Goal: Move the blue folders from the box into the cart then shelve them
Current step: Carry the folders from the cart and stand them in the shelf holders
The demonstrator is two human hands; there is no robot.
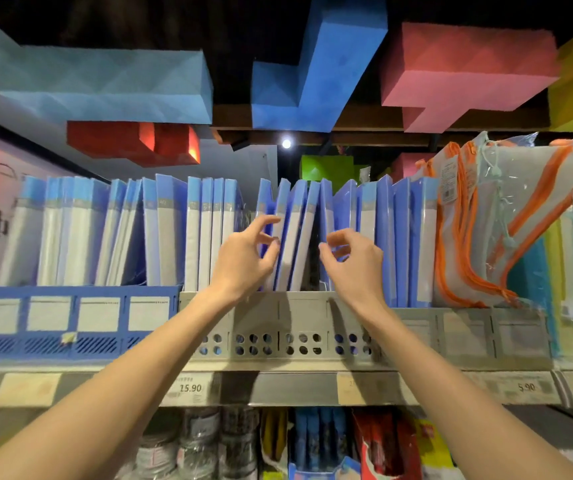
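On shop shelf (295,389) under coloured blocks (316,74), blue folders (399,237) upright in grey rack (306,313), left hand (247,259) and right hand (354,259) pinching folders

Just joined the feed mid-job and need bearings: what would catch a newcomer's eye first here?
Both hands dominate the centre: the left hand and right hand pinch edges in a packed row of blue folders standing in a grey file rack on the shelf. Overhead are big blocky shapes, a blue block and a pink block; orange-trimmed pouches lean at the right.
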